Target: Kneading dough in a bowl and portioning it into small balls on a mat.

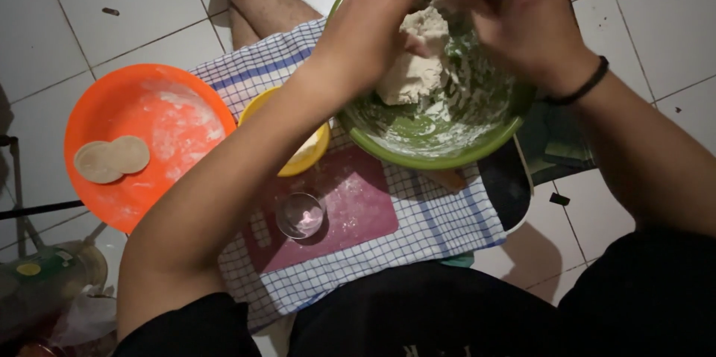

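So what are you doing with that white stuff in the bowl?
A person sitting on a tiled floor has both hands in a green bowl, working a lump of pale dough. The left hand presses on the lump while the right hand pinches at its top. Beside them an orange plate dusted with flour holds two flat dough rounds. A small glass stands on a dark red board, over a checked cloth.
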